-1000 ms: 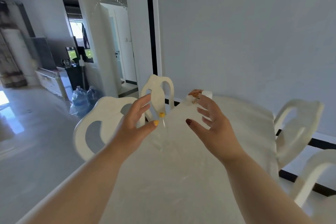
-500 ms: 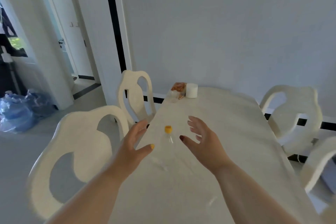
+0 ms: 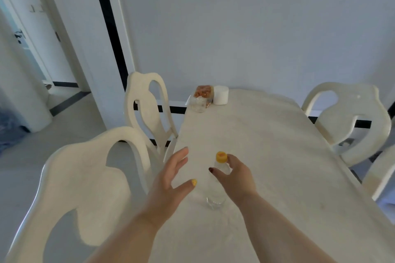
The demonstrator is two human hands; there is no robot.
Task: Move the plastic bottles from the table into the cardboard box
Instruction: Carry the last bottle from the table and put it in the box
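While the bottle waits: it stands upright on the table (image 3: 267,145), close to the left edge and near the person, orange cap (image 3: 221,156) on top.
Bottle: clear plastic bottle (image 3: 217,195), long axis straight up, base planted on the tabletop, nothing leaning on it.
Right hand: the right hand (image 3: 234,176) is right at the neck, just under the cap, fingers curling around from the right side. Not clamped yet, by the look of it; the thumb sits in front and the grip reads as closing, though real contact is hard to confirm.
Left hand: the left hand (image 3: 171,179) is spread wide, palm turned toward the bottle, beside it with a clear gap. Holding nothing.
Nearer hand: the right, easily. The left looks like backup for the body of the bottle.
Edges: the table's left edge runs just beyond the left hand, with a white chair (image 3: 85,177) tucked against it. A knock leftward could send the bottle off.
Open room: bare tabletop ahead and to the right; a snack packet (image 3: 203,92) and a white roll (image 3: 221,95) sit far off at the end.
Box: not in view, so which way to carry is anyone's guess.
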